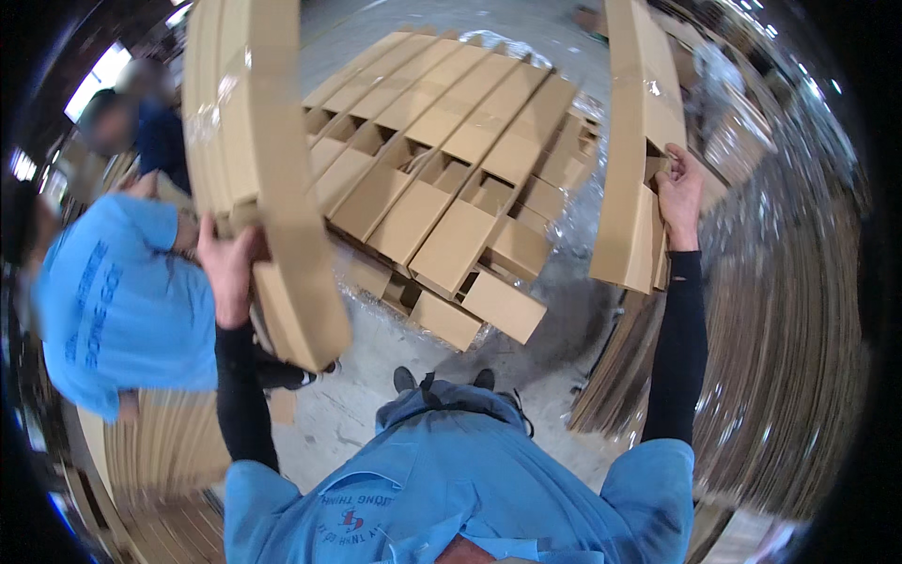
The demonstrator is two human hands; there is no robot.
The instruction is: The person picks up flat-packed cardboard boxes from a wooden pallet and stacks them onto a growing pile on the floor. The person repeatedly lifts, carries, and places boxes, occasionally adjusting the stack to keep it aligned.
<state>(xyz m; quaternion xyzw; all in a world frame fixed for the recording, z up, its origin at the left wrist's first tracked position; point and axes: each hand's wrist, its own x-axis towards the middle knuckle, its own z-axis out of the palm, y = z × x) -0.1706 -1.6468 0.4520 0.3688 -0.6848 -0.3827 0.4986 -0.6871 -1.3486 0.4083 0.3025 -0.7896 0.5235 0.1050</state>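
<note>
My left hand [230, 263] is closed round the edge of a long folded cardboard piece [272, 160], its fingers hooked at a cut-out. That piece stands up along the left and runs out of the top of the picture. On the right, my right hand [681, 193] grips a second long cardboard piece [625, 150] by a notch in its side. Whether the two pieces join beyond the upper edge, I cannot tell. Between them, lower down, lies a stack of long brown cardboard boxes [442, 141] in slanting rows, with open slots at their near ends.
Clear plastic wrap [573, 230] hangs about the stack. Tall piles of flat cardboard [780, 348] stand at the right, and another pile [164, 442] is at the lower left. A co-worker in a blue shirt [132, 291] is close on my left, with another person [155, 122] behind.
</note>
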